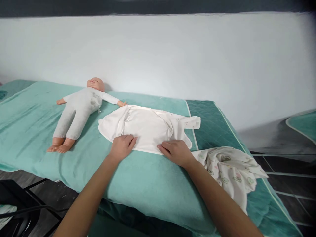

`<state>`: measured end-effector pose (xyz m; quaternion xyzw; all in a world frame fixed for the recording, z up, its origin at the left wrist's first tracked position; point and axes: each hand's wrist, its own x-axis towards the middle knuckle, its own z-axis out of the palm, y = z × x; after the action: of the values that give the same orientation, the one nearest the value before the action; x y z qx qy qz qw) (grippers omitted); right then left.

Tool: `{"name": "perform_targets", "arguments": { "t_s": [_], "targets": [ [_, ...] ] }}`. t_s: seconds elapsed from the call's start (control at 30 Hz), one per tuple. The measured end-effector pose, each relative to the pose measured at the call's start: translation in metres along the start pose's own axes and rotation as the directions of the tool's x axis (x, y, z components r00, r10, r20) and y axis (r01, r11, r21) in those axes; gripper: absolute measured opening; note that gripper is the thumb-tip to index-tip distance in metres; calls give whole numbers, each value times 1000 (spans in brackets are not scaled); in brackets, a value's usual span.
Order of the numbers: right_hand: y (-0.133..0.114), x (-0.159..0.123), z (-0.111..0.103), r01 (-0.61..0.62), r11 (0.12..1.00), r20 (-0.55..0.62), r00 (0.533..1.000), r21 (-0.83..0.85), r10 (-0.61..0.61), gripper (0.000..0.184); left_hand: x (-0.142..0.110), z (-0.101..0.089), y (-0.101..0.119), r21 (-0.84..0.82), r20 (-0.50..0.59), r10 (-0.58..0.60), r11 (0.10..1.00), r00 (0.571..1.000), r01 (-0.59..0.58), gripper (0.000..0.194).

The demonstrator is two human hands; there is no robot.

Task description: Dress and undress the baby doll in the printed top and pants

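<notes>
A white baby garment (148, 126) lies spread on the teal bed cover (158, 184), with one short sleeve pointing right and faint prints near it. My left hand (122, 146) is at its near edge toward the left end, fingers curled in on the fabric. Further right along that same edge, my right hand (176, 152) has its thumb and fingers closed together on the cloth. What lies under the fingertips is partly hidden. A baby doll (82, 105) in a whitish cloth body rests on its back to the left, one hand by the garment's far edge.
A crumpled white cloth with flower prints (227, 168) lies at the right, beside my right forearm. The bed meets a white wall (158, 56) at the back. At lower left stands a black chair-like object (17, 204) on a dark floor.
</notes>
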<state>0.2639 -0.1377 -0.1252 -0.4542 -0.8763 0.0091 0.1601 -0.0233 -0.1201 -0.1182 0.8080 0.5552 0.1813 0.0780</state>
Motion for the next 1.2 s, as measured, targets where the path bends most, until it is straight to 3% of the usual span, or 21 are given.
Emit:
{"name": "perform_targets", "arguments": {
  "t_s": [0.1, 0.2, 0.3, 0.37, 0.47, 0.57, 0.67, 0.77, 0.9, 0.97, 1.03, 1.13, 1.2],
  "targets": [
    [5, 3, -5, -145, 978, -49, 987, 151, 154, 52, 0, 0, 0, 8, -3, 10, 1000, 1000, -10, 43],
    [26, 27, -12, -358, 885, -186, 888, 298, 421, 38, 0, 1, 0, 9, -15, 22, 1000, 1000, -22, 44],
    [63, 63, -12, -451, 841, -257, 811, 298, 526, 18, -1, 2, -1, 3, -19, 18, 1000, 1000, -18, 44],
    [85, 84, -9, -537, 799, -222, 773, 272, 595, 23, -1, 3, -2, 0, -25, 8, 1000, 1000, -8, 44],
    [104, 97, -1, -648, 693, -76, 711, 315, 700, 26, -1, 4, -4, 1, -34, -4, 1000, 999, 4, 45],
    [110, 95, 4, -643, 648, -20, 704, 408, 710, 26, -1, 5, -5, -5, -34, -1, 1000, 999, 1, 46],
    [111, 93, 8, -528, 658, -159, 703, 537, 694, 19, 0, 3, -2, 7, -26, -8, 1000, 1000, 8, 46],
    [109, 98, 11, -455, 632, -254, 648, 627, 718, 16, 6, 2, 8, 10, -7, -8, 1000, 1000, 8, 43],
    [107, 103, 10, -548, 589, -142, 650, 594, 747, 23, 27, 9, 38, -207, 2, -46, 977, 999, 45, 30],
    [109, 99, 6, -597, 578, -118, 632, 557, 766, 26, 45, 18, 56, -406, 41, -90, 909, 995, 99, 22],
    [113, 92, 0, -642, 559, -133, 587, 525, 799, 24, 68, 30, 75, -593, 101, -148, 785, 984, 179, 22],
    [118, 79, -9, -728, 521, -98, 539, 445, 837, 24, 107, 49, 100, -785, 267, -218, 516, 939, 343, 45],
    [117, 74, -13, -767, 512, -20, 548, 387, 836, 26, 130, 62, 112, -826, 304, -253, 411, 918, 387, 61]
  ]
}}
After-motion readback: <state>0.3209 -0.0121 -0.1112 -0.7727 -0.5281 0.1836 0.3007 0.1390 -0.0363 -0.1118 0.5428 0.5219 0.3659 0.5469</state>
